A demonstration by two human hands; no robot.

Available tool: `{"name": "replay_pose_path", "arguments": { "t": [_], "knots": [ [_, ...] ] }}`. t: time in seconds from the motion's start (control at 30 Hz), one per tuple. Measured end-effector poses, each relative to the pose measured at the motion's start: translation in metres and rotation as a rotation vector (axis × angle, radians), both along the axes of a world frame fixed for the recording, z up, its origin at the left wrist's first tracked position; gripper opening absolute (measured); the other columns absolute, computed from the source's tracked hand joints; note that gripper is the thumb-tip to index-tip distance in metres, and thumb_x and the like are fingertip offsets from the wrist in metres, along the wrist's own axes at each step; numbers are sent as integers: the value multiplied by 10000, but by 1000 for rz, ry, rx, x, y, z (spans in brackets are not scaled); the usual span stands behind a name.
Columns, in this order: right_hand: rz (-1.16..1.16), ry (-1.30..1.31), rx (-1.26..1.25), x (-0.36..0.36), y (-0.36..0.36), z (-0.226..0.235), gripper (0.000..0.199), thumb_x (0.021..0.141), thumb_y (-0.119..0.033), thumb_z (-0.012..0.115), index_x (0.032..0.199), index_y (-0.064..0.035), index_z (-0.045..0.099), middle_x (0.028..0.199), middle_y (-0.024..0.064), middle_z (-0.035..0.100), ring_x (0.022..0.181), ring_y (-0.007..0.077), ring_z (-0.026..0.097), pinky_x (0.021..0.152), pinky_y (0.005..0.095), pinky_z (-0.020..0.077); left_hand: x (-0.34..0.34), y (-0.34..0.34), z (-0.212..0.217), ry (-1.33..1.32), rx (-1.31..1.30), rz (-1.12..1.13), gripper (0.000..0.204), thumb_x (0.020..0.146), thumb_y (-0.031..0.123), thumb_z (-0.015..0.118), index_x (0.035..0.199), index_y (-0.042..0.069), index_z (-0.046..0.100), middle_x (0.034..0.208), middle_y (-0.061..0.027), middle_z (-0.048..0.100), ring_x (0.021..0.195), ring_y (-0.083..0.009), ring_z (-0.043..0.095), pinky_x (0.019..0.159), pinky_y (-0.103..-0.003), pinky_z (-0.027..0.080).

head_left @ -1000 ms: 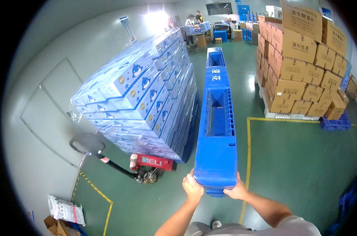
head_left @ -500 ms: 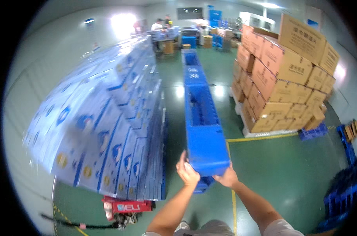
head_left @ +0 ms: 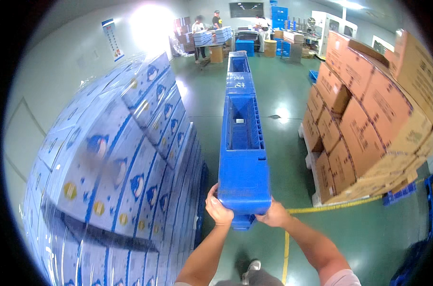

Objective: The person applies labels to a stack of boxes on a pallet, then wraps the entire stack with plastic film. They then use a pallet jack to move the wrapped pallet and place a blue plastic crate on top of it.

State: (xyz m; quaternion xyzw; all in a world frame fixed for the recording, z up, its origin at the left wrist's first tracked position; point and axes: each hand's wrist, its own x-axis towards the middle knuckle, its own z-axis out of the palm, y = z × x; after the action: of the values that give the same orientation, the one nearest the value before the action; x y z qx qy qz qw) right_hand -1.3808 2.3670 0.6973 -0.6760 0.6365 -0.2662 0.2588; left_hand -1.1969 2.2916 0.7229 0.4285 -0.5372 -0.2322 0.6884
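A long blue plastic pallet point(head_left: 244, 174) stretches away from me, turned on its edge with its narrow side up. Two deep fork openings show in that side, with a block bearing white marks between them. My left hand point(head_left: 219, 208) is closed round the left of its near end, thumb against the side. On the right of the same end, my right hand point(head_left: 273, 213) grips the lower corner, its fingertips partly hidden. The pallet's underside is mostly out of sight.
On the left rises a film-wrapped stack of light-blue cartons point(head_left: 126, 162). At the right, brown cartons point(head_left: 364, 119) are piled on a white pallet point(head_left: 312, 167). A yellow floor line point(head_left: 287, 252) runs beside me. Several people stand by tables point(head_left: 204, 40) at the far end.
My view has moved forward between the stacks, with the pallet still in both hands. The red pallet jack at lower left has left the picture; the brown cartons look nearer.
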Motion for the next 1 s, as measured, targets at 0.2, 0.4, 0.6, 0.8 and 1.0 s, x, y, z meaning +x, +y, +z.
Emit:
{"name": "replay_pose_path", "arguments": {
  "t": [0.2,0.4,0.6,0.8,1.0],
  "knots": [
    [-55,-62,75,-104,-189,-10,1063,646,-171,761,1473,-52,105,1236,252,551,1095,394,588,934,432,497,-105,-185,-13,16,73,42,669,945,532,278,1156,-6,615,878,-155,636,807,-266,570,767,-389,443],
    [88,-32,79,-249,-371,8,653,621,-138,763,1230,-69,537,1131,164,630,1036,334,617,890,401,495,-235,-355,-8,74,-44,-74,484,903,267,373,1267,-18,516,876,-136,569,835,-259,526,780,-391,414],
    [147,-78,-127,-378,-544,19,548,619,-129,765,1143,-87,608,1130,140,638,1046,323,605,910,402,477,-355,-513,-6,-87,49,-43,545,802,258,448,1258,-24,542,815,-103,550,789,-244,475,781,-384,394],
    [207,-39,-91,-447,-737,4,615,631,-186,783,1205,-99,579,1183,152,618,1094,353,585,925,415,477,-413,-694,2,-35,-1,-3,542,910,343,356,1257,-41,518,899,-85,546,792,-186,502,742,-345,427],
    [72,38,43,-441,-933,14,976,639,-240,790,1458,-180,262,1227,184,592,1093,397,582,921,447,482,-416,-876,33,-29,132,1,670,999,532,298,1275,-50,486,1054,-137,548,959,-204,521,897,-334,415]
  ]
}}
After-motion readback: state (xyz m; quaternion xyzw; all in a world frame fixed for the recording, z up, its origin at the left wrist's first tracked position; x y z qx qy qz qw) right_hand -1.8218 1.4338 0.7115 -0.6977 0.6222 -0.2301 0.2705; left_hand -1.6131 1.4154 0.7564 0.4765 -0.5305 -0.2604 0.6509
